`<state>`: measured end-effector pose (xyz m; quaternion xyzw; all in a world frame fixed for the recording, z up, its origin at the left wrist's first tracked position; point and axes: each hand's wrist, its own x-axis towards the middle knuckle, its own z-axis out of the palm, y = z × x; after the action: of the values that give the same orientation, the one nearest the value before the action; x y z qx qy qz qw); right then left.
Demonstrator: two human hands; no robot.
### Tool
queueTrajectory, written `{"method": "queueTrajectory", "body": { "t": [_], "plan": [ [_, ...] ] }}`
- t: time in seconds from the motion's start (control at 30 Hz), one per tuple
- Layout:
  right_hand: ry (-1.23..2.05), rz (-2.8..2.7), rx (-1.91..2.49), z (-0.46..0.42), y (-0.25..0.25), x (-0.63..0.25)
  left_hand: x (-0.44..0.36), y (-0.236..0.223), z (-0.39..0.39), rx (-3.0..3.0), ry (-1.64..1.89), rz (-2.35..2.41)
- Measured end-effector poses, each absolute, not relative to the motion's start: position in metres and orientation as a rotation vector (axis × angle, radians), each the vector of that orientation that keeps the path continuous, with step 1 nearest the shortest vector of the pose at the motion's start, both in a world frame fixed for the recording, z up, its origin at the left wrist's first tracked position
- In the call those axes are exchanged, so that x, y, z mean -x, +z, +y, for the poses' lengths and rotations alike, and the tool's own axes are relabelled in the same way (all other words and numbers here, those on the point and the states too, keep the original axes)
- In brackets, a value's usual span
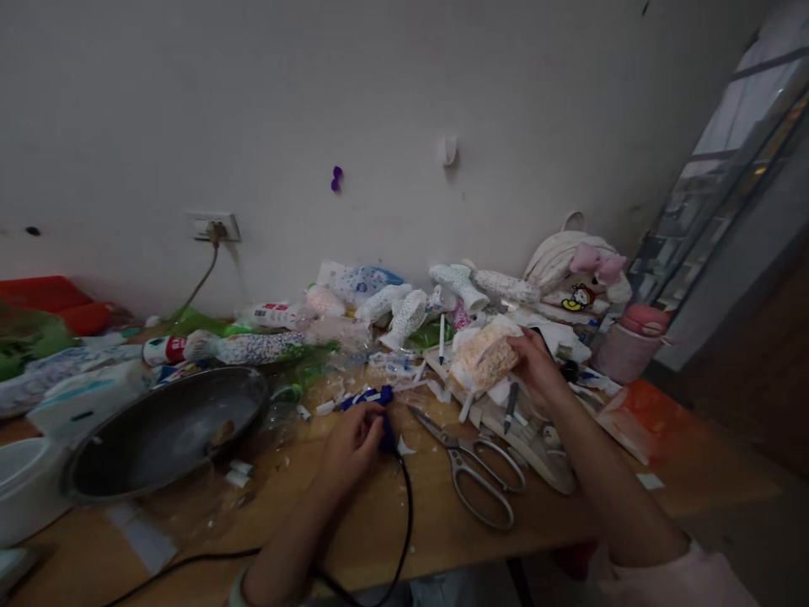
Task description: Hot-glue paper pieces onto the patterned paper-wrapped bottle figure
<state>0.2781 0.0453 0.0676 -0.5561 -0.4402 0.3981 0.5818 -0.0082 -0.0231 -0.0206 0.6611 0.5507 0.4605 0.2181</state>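
My left hand is wrapped round a blue glue gun, low over the front middle of the table. A black cord runs from the tool's lower end. My right hand grips the right end of a peach, bumpy-surfaced piece with white material around it; its far side is hidden. Below that piece lie a grey-and-black pen and a white tray-like board. Large metal scissors rest between my hands, their blades slightly apart.
A dark round pan and a white tub stand at left. Several white textured shapes lie along the wall. At right are a white backpack, a pink bottle and an orange packet.
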Motion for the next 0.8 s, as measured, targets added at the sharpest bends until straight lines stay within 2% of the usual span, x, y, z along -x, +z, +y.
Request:
{"method": "queueTrajectory", "body": {
  "t": [0.17, 0.27, 0.37, 0.63, 0.8],
  "plan": [
    [1.218, -1.477, 1.165, 0.018, 0.068, -0.222, 0.001, -0.018, -0.02, -1.306, 1.502, 1.113],
    [1.29, -1.739, 1.083, -0.005, 0.063, -0.186, 0.0, -0.018, -0.024, -1.004, 1.394, 0.896],
    [1.242, -1.944, 1.093, -0.023, 0.061, -0.163, 0.006, -0.022, -0.033, -0.925, 1.187, 0.995],
    [1.106, -1.935, 1.101, -0.034, 0.053, -0.155, 0.022, -0.024, -0.037, -0.895, 0.953, 1.034],
    [1.102, -1.908, 1.1, -0.043, 0.042, -0.181, 0.012, -0.013, -0.04, -0.888, 0.992, 0.949]
  ]
}}
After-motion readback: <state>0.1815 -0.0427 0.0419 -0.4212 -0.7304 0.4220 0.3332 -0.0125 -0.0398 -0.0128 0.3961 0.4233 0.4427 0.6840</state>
